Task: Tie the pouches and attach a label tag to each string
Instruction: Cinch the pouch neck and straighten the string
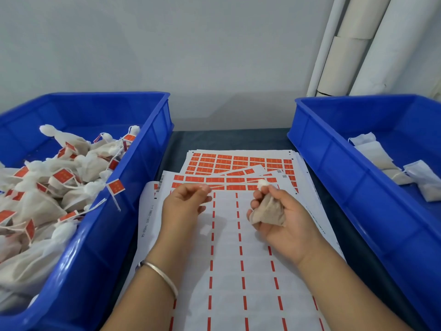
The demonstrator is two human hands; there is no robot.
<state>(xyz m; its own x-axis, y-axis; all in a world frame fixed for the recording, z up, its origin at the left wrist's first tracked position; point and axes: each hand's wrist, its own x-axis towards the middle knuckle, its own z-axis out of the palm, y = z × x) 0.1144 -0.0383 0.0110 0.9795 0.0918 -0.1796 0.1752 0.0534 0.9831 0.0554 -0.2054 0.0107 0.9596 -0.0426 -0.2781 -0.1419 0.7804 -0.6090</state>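
Label sheets (238, 168) lie between two blue bins (148, 144); right hand (284, 223) grips a pouch (268, 209), left hand (183, 201) pinches its string (233, 184).

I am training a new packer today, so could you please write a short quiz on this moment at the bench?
1. True or false: the right hand holds a pouch.
2. Which bin holds tagged pouches: A left bin, B right bin?
3. What does the left hand pinch?

Key: 1 true. 2 A. 3 the string running from the pouch.
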